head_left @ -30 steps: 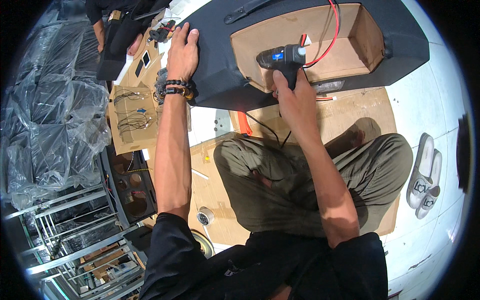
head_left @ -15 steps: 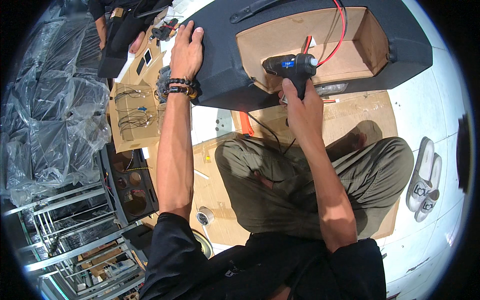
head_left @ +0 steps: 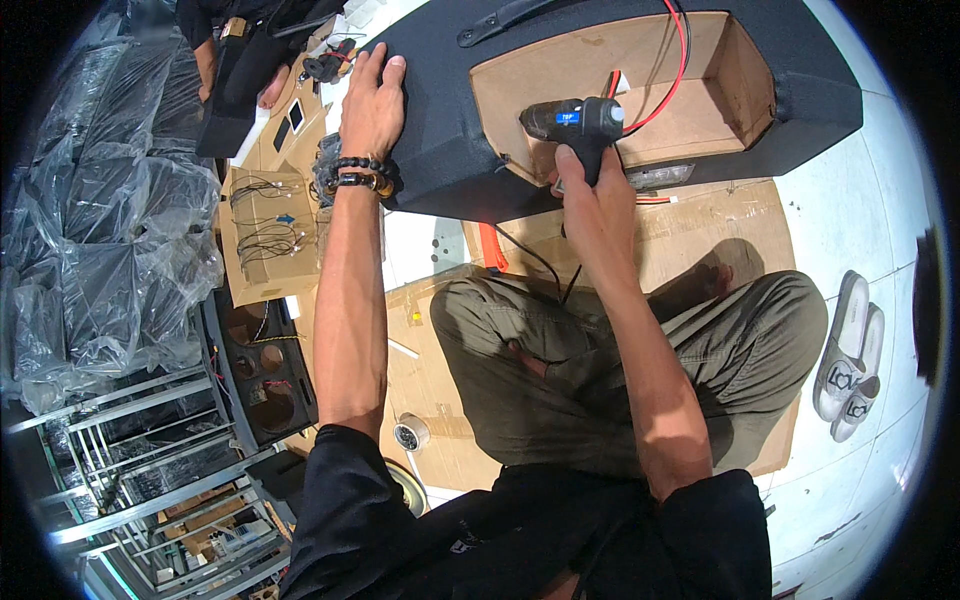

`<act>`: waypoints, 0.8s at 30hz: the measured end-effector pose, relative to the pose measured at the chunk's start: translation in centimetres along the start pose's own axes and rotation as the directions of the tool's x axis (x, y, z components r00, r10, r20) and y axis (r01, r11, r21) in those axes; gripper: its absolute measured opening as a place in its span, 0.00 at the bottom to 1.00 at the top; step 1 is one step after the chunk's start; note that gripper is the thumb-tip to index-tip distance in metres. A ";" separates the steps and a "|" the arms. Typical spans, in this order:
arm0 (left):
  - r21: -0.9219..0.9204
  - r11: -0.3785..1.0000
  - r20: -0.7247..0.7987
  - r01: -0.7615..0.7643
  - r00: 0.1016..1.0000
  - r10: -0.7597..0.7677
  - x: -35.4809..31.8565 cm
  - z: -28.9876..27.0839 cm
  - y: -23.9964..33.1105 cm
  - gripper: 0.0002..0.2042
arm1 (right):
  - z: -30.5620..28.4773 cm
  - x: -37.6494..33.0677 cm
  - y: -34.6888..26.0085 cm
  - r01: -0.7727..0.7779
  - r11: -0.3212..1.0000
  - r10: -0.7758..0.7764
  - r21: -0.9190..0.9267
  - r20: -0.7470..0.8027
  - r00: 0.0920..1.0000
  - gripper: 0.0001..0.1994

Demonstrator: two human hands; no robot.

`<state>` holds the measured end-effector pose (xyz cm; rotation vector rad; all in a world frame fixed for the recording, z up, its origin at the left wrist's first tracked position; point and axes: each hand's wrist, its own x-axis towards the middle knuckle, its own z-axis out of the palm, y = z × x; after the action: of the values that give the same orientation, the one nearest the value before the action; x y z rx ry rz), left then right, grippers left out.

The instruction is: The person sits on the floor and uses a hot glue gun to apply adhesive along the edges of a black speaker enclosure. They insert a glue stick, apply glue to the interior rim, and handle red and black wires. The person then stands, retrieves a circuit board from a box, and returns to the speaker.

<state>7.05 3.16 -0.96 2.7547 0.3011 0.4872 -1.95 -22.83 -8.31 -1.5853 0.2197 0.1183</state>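
glue gun [head_left: 582,125] in right hand [head_left: 598,204]

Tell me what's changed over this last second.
The right hand dipped the black pistol-shaped tool slightly toward the person, then moved it back away. Nothing was visibly taken or let go. The left hand stayed resting on the black cabinet.
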 end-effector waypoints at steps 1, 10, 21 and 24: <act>-0.001 1.000 -0.002 -0.006 1.000 0.006 0.1 0.0 0.0 0.30 | 0.2 0.1 0.2 0.014 1.000 -0.014 -0.001 -0.006 1.000 0.22; -0.010 1.000 -0.009 -0.020 1.000 0.020 0.1 0.0 -0.4 0.30 | -3.0 -3.1 -0.3 -0.091 0.995 0.087 0.042 0.096 0.992 0.20; -0.014 1.000 -0.003 -0.017 1.000 0.017 0.2 -0.1 -0.6 0.30 | -4.4 -3.0 -1.1 -0.107 0.994 0.105 0.005 0.161 0.981 0.19; -0.005 1.000 -0.004 -0.019 1.000 0.019 0.2 0.1 -0.5 0.30 | -5.3 -3.7 -1.4 -0.116 0.993 0.117 -0.015 0.191 0.975 0.19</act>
<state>7.20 3.71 -1.14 2.7539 0.2748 0.4981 -5.58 -27.80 -6.00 -1.5536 0.1612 0.3615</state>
